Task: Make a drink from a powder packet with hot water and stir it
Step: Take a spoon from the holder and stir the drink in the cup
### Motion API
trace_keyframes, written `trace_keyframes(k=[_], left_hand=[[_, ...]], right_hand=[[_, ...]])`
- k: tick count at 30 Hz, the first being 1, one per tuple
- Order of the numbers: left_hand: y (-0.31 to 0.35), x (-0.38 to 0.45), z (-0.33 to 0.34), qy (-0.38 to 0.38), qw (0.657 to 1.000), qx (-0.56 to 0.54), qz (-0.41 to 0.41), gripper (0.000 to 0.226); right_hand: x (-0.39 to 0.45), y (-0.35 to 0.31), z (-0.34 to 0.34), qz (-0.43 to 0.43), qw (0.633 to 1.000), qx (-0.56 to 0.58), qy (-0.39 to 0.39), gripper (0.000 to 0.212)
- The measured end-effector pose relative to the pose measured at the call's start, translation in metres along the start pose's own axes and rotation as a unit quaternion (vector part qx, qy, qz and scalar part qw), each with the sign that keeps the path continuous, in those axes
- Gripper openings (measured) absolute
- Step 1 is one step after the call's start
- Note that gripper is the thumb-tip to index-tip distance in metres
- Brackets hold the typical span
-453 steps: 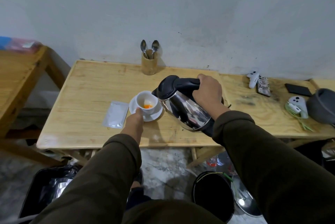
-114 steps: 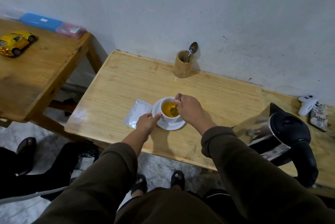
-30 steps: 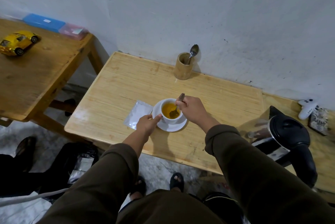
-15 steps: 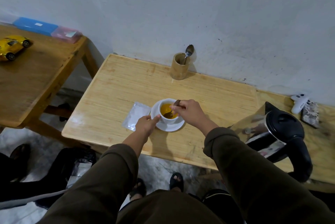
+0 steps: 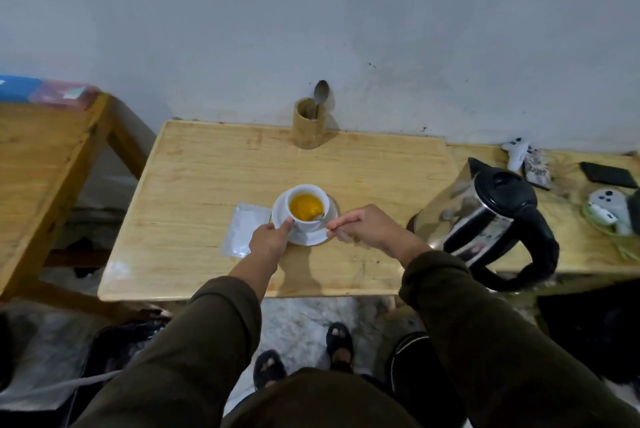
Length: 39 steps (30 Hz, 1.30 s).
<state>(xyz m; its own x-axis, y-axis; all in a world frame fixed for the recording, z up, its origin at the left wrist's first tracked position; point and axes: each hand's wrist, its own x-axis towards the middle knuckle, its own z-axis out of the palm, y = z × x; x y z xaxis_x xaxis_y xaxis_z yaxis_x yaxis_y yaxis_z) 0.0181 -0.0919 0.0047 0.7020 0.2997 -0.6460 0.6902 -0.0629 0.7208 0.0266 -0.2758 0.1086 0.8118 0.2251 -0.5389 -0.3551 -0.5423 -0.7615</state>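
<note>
A white cup [image 5: 309, 223] full of orange-yellow drink stands on a white saucer [image 5: 311, 237] in the middle of the light wooden table [image 5: 207, 185]. My left hand [image 5: 268, 240] grips the saucer's near-left rim, thumb against the cup. My right hand [image 5: 367, 228] pinches the handle of a metal spoon [image 5: 320, 218], whose bowl rests at the cup's near-right rim. A silvery powder packet [image 5: 245, 235] lies flat just left of the saucer, partly under my left hand. The steel kettle [image 5: 485, 219] with black lid and handle stands to the right.
A bamboo holder [image 5: 308, 124] with one spoon [image 5: 320, 93] stands at the wall. White game controllers [image 5: 517, 153], a phone [image 5: 609, 174] and cables lie at the far right. A second wooden table [image 5: 38, 157] stands at left. Dark bins and my sandalled feet [image 5: 301, 355] are on the floor.
My right hand has drawn back toward me and to the right, bringing the spoon from the middle of the drink to the cup's near rim. My left hand still holds the saucer.
</note>
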Motion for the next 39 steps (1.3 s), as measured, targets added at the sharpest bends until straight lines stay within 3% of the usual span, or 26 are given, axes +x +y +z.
trace_keyframes(k=[5,8,17,21,27,32,36,39], left_hand=[[0.0,-0.002,0.0,-0.004,1.0,-0.014,0.003,0.064],[0.0,-0.003,-0.001,-0.009,1.0,-0.017,0.001,0.064],[-0.003,-0.001,-0.004,-0.017,0.999,-0.035,-0.005,0.074],[-0.013,0.011,-0.004,-0.012,0.999,-0.043,-0.014,0.091],[-0.006,0.0,0.0,0.014,0.999,-0.035,-0.02,0.078],[-0.008,0.0,0.002,0.039,0.999,-0.033,-0.012,0.076],[-0.006,-0.003,0.004,0.039,0.998,-0.043,-0.009,0.074],[-0.007,-0.002,0.006,0.046,0.997,-0.06,-0.005,0.065]], right_hand=[[-0.015,0.016,0.009,0.037,0.998,0.042,0.018,0.022],[-0.016,0.033,0.016,0.039,0.998,0.042,0.026,0.011],[-0.009,0.059,0.027,0.06,0.993,0.069,0.073,0.026],[0.002,0.064,0.018,0.075,0.981,0.12,0.131,0.023],[0.022,0.077,-0.005,0.145,0.953,0.114,0.241,0.028],[0.041,0.092,-0.009,0.179,0.953,0.081,0.229,0.015],[0.056,0.1,-0.003,0.191,0.954,0.063,0.222,0.029],[0.063,0.1,-0.003,0.193,0.964,0.017,0.18,0.017]])
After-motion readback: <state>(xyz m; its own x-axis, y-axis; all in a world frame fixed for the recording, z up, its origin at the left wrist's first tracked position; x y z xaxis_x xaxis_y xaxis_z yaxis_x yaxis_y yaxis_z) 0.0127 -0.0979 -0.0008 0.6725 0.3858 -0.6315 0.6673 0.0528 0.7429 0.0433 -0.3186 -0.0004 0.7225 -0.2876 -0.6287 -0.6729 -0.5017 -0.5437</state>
